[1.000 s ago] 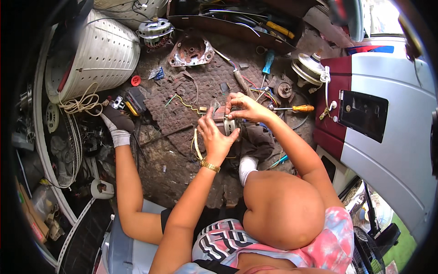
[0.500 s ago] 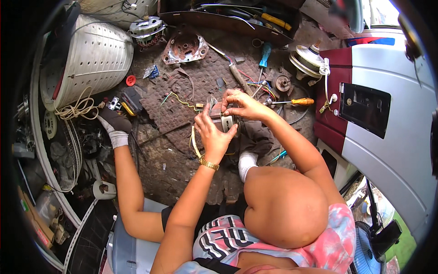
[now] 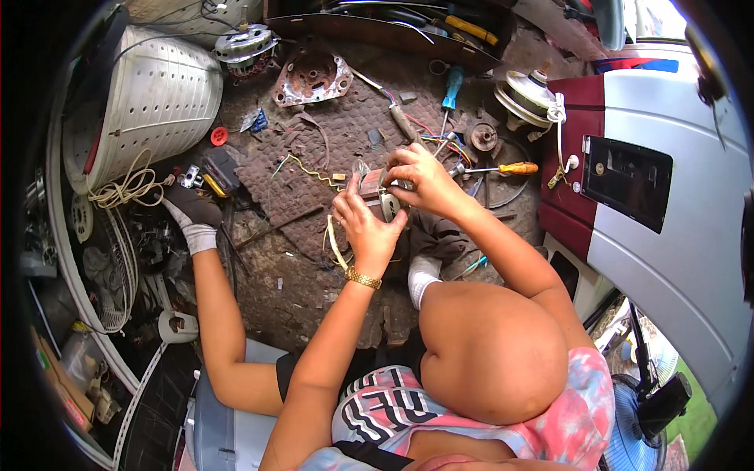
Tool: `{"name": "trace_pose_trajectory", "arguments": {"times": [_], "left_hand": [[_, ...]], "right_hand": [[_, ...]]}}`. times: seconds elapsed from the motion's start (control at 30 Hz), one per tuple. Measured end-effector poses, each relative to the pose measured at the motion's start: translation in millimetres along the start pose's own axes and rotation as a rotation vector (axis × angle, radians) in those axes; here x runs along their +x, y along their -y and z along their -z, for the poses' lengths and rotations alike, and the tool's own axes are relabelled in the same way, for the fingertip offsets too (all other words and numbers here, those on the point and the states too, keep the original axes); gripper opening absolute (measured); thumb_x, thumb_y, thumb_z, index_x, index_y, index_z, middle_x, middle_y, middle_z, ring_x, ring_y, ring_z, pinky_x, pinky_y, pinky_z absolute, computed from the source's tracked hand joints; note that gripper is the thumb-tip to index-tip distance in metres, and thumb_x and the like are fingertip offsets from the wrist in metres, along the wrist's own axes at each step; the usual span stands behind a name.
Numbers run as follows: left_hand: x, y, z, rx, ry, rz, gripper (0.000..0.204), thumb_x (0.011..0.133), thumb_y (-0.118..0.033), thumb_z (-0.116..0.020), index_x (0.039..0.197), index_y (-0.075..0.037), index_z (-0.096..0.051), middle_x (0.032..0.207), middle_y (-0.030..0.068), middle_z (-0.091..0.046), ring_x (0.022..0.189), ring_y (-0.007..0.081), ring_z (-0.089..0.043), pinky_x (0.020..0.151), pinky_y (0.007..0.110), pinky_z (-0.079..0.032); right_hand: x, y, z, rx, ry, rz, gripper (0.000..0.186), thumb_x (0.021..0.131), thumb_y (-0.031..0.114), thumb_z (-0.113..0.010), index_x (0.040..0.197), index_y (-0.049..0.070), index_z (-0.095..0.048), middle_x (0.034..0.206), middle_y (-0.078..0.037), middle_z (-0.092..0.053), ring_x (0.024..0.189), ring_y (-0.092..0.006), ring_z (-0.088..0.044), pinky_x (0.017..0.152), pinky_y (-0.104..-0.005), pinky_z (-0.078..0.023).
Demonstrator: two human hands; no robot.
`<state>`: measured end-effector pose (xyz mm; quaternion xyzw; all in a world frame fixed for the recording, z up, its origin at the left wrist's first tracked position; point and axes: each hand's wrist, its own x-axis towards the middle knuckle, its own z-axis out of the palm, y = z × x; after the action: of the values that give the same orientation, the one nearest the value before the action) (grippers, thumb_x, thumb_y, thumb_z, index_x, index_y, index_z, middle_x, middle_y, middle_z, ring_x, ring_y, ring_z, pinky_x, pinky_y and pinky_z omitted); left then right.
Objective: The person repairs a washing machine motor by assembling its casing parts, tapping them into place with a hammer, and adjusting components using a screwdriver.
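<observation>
Between my hands, above the floor mat, is a small motor part with a reddish-brown, block-like side point(image 3: 372, 185) and a white end piece point(image 3: 390, 206) bearing dark print. My left hand point(image 3: 366, 229) grips it from the near left, thumb against the white end and fingers along the brown side. Over its far right edge, my right hand point(image 3: 422, 180) is closed in a pinch; whatever sits between those fingertips is too small to make out. Beside my left hand lie a cream strip point(image 3: 336, 242) and a thin yellow-green wire point(image 3: 308, 169).
Right of my hands lie an orange-handled screwdriver point(image 3: 514, 169) and a blue-handled one point(image 3: 452, 88). A rusty metal housing point(image 3: 312, 74) sits far off, near a toolbox point(image 3: 377, 27). A perforated drum point(image 3: 161, 102) stands left; a white and maroon machine panel point(image 3: 577, 165) bounds the right.
The motor part has turned slightly, showing more of its brown side. My right fingers have curled and shifted a little at its edge. The whole view has moved slightly.
</observation>
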<state>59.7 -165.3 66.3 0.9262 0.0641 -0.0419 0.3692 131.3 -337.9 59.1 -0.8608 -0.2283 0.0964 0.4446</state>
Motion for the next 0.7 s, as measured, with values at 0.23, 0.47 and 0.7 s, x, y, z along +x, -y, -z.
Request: {"name": "trace_pose_trajectory", "arguments": {"times": [0.23, 0.47, 0.7], "left_hand": [[-3.0, -4.2, -1.5, -0.005, -0.004, 0.0, 0.102, 0.061, -0.023, -0.091, 0.148, -0.004, -0.041, 0.131, 0.02, -0.048, 0.127, 0.0408, -0.045, 0.112, 0.054, -0.035], [-4.8, 2.3, -1.7, 0.017, 0.002, -0.013, 0.105, 0.06, -0.03, -0.091, 0.148, -0.004, -0.04, 0.131, 0.0199, -0.049, 0.127, 0.038, -0.044, 0.111, 0.054, -0.032], [-5.9, -0.1, -3.6, -0.004, -0.001, -0.012, 0.105, 0.059, -0.028, -0.091, 0.148, -0.005, -0.04, 0.132, 0.0193, -0.05, 0.128, 0.0378, -0.044, 0.112, 0.054, -0.031]], "right_hand": [[-12.7, -6.8, -5.2, 0.028, -0.041, -0.017, 0.018, 0.076, 0.012, -0.08, 0.095, 0.012, -0.078, 0.107, -0.004, -0.068, 0.101, -0.0273, -0.059, 0.092, -0.0406, -0.05], [-15.6, 6.2, -5.0, -0.1, -0.076, 0.005, 0.021, 0.078, 0.019, -0.082, 0.1, 0.018, -0.08, 0.112, -0.001, -0.068, 0.105, -0.0279, -0.058, 0.096, -0.0429, -0.047], [-18.6, 4.4, -11.2, -0.073, -0.153, -0.059, 0.02, 0.079, 0.022, -0.083, 0.095, 0.014, -0.075, 0.112, -0.002, -0.067, 0.103, -0.028, -0.056, 0.095, -0.0444, -0.045]]}}
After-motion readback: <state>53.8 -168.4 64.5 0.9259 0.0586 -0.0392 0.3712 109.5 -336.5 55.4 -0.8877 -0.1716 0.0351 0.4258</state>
